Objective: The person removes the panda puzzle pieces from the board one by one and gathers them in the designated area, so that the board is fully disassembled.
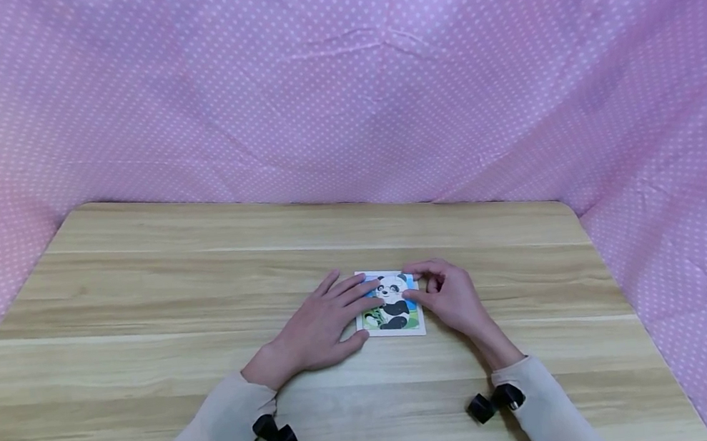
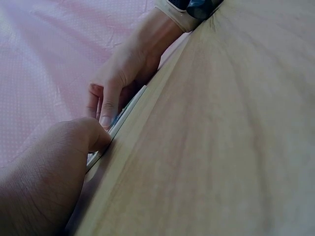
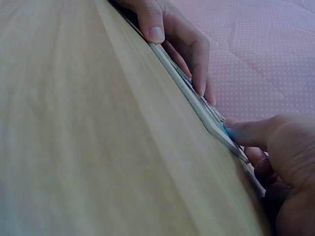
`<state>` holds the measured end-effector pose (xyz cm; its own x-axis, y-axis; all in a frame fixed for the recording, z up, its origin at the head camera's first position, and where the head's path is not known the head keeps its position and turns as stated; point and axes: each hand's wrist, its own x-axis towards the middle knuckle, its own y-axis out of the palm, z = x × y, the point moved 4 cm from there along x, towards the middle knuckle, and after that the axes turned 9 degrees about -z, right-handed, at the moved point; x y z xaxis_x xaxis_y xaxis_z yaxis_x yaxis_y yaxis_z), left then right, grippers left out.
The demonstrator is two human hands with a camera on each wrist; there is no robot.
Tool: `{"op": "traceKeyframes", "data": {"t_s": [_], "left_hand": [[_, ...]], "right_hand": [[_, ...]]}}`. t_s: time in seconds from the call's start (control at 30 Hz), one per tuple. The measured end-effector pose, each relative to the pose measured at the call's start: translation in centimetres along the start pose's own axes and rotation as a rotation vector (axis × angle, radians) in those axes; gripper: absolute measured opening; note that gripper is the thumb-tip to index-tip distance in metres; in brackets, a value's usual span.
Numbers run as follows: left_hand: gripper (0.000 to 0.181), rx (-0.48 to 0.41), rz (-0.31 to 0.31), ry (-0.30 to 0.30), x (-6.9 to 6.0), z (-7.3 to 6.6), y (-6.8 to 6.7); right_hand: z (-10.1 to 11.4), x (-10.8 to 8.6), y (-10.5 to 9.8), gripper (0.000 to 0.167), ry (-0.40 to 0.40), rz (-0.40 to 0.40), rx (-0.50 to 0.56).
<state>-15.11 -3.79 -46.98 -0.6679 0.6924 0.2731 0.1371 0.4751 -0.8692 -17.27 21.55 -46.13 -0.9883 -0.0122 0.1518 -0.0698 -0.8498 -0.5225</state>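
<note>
A small square panda picture board (image 1: 395, 313) with a white border lies on the wooden table. The left hand (image 1: 325, 324) rests on its left side, fingers spread and fairly straight, thumb at the lower left corner. At the upper right, the right hand (image 1: 455, 296) has its thumb on the picture and its index finger at the top right edge, the other fingers curled. In the right wrist view the right thumb (image 3: 251, 132) presses the board's surface, and the board's edge (image 3: 197, 105) shows as a thin pale strip between the hands.
The wooden table (image 1: 172, 282) extends around the board on all sides. A pink dotted cloth (image 1: 314, 88) hangs behind the table and at both sides. Black devices (image 1: 276, 437) are strapped at both wrists, over light sleeves.
</note>
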Motion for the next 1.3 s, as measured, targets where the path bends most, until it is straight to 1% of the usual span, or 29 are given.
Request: {"op": "traceKeyframes", "data": {"t_s": [0.37, 0.73, 0.9, 1.07, 1.3], "left_hand": [[0.058, 0.006, -0.002, 0.007, 0.11, 0.09, -0.06], [0.059, -0.001, 0.000, -0.002, -0.05, 0.06, 0.11], [0.059, -0.003, -0.002, 0.000, -0.03, 0.05, 0.11], [0.059, -0.006, 0.000, -0.001, -0.09, 0.07, 0.11], [0.059, -0.003, 0.007, -0.007, -0.22, 0.04, -0.04]], "right_hand": [[-0.07, 0.10, 0.19, 0.032, -0.009, 0.019, -0.008], [-0.10, -0.05, 0.11, 0.031, -0.051, 0.010, 0.014], [-0.03, 0.00, 0.02, 0.030, -0.048, 0.005, 0.010], [0.01, 0.03, 0.05, 0.023, -0.054, -0.005, 0.040], [0.06, -0.05, 0.06, 0.018, -0.012, -0.029, 0.072]]}}
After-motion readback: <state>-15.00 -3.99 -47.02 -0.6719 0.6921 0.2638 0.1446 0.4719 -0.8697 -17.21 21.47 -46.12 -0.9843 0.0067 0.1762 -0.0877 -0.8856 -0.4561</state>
